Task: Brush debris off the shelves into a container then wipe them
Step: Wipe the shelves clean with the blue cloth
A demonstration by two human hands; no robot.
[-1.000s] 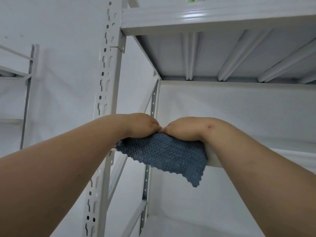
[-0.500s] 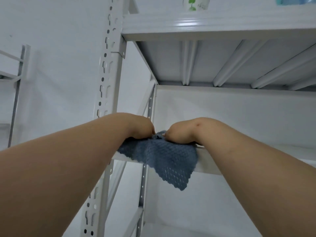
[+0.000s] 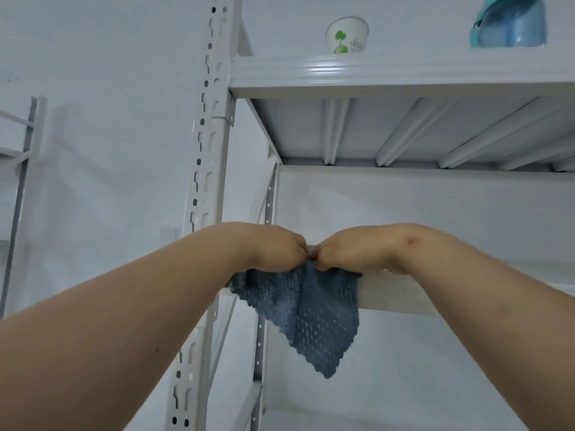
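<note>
With both the left hand (image 3: 273,248) and right hand (image 3: 348,251) pinching the blue knitted cloth (image 3: 314,312) at the middle shelf (image 3: 395,295) edge, wiping seems underway, next needing a flat press along it.

Illegible dark script beside green tree on paper cup (image 3: 347,35)

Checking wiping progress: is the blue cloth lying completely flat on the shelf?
No, the blue cloth hangs down over the shelf front edge.

My left hand (image 3: 273,248) and right hand (image 3: 351,251) meet on the middle shelf (image 3: 401,295), with the cloth (image 3: 306,315) hanging over its front edge. On the upper shelf (image 3: 373,71) above, a paper cup (image 3: 347,35) stands left of a jug (image 3: 508,21).
</note>
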